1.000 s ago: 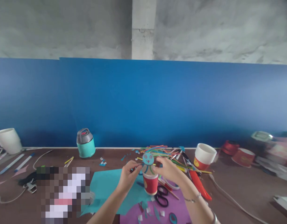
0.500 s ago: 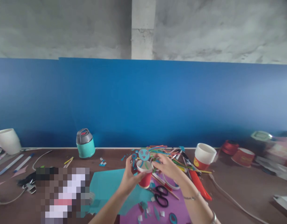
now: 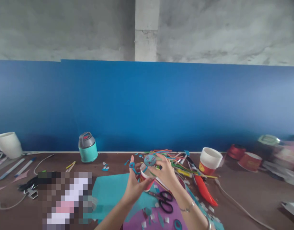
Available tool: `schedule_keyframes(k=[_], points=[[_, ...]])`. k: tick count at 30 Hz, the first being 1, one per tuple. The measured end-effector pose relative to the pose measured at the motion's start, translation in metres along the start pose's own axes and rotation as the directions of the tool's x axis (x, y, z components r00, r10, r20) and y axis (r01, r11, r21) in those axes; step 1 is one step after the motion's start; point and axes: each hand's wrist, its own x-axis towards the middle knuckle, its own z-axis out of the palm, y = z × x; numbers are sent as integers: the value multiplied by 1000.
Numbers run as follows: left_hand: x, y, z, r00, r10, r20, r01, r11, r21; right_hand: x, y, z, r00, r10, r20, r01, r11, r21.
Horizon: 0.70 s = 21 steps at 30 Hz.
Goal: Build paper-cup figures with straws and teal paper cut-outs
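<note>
My left hand (image 3: 133, 185) is wrapped round a small red paper cup (image 3: 145, 176), tilted with its white rim toward me, above the table. A round teal paper face (image 3: 150, 160) with thin paper legs is fixed to the cup. My right hand (image 3: 164, 174) comes from the right, its fingers pinching at the cup's rim and the paper face. A small blue paper ring (image 3: 131, 165) sticks out beside my left thumb. Below the hands lie a teal paper sheet (image 3: 108, 191) and a purple sheet (image 3: 158, 217).
Black scissors (image 3: 164, 201) lie on the purple sheet. A heap of coloured paper strips (image 3: 175, 159), another red and white cup (image 3: 209, 161) and a red tool (image 3: 204, 190) lie to the right. A teal container (image 3: 87, 147) stands by the blue wall. Cables and pens lie at left.
The cup stood upside down on the table with the face on top. My left hand has lifted and tilted it, and my right hand moved in onto the rim and face.
</note>
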Motion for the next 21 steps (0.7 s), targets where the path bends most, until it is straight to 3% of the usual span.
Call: schedule_keyframes(k=[6,10,21], points=[[-3,8,5,993,-109,-40,99,975,-201,1,1,5,1000,11,29,-12,999,48],[-2,9,2,987,-143,-68,127,972,-197,4,7,5,999,-4,42,0,995,96],[1,-4,-5,978,-151,143,182,955,-234,6,16,12,997,-26,78,12,986,164]])
